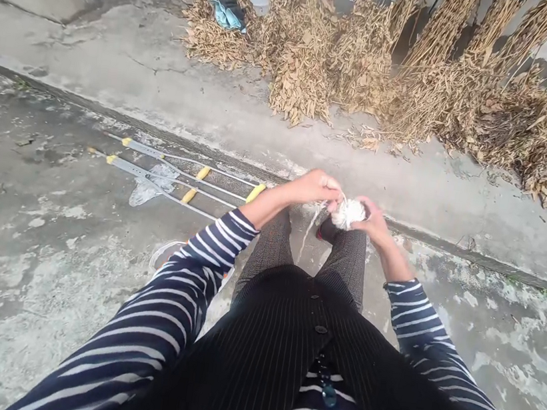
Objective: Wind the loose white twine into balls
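Above my knees, my right hand [371, 219] is wrapped round a ball of white yarn or cord [350, 214]. My left hand [317, 187] is closed in a pinch at the ball's left side, on what looks like the cord's strand. A loose length of pale cord [308, 230] hangs down between my legs, below my left hand. The far side of the ball and some fingertips are hidden or too small to make out.
Two crutches [181, 178] with yellow grips lie on the concrete at left, over a clear plastic bag [153, 186]. A low concrete step [167, 97] runs across in front. Bundles of dried stalks [304, 48] lean along the wall, with a blue cloth-like item [228, 12] among them.
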The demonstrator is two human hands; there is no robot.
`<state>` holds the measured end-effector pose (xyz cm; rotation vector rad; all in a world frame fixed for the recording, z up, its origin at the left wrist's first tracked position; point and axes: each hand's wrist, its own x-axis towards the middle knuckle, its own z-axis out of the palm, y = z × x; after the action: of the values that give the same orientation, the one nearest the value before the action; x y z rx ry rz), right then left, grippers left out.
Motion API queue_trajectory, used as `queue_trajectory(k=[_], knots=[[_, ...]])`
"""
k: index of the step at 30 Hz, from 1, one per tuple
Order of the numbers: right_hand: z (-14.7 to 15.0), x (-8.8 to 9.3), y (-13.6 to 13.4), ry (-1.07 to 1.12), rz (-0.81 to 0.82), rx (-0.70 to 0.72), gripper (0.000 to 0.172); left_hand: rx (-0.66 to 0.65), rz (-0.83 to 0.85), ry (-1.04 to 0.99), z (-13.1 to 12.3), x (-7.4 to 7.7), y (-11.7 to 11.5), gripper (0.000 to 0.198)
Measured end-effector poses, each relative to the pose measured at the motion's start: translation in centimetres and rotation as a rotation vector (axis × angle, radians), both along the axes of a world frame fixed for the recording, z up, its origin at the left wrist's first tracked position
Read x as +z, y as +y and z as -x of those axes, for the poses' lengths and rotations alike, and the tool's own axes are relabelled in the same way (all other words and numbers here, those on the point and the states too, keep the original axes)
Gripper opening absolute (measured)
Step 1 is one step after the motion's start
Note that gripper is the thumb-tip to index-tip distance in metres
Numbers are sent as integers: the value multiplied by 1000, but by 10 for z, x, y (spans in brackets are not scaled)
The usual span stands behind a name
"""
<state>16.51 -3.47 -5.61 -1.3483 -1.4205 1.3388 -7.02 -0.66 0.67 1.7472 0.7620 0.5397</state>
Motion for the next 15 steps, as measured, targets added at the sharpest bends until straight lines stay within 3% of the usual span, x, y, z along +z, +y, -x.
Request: queue_trajectory(k=[3,5,7,11,13,15], knots=[[14,0,-21,277,132,116,60,76,-203,173,-1,5,35,27],[18,11,-29,399,154,70,63,88,-269,199,-4,-3,47,27],[15,25,-31,448,104,-4,64,118,-250,162,-9,-19,45,28],[1,45,-15,470,-28,-166,64,172,-50,130,-22,-61,4,31],[-8,42,0,394,-103,-292,62,108,36,126,-25,-76,-23,31],[-15,28,13,202,-194,-361,62,29,69,141,-22,-80,-45,31]])
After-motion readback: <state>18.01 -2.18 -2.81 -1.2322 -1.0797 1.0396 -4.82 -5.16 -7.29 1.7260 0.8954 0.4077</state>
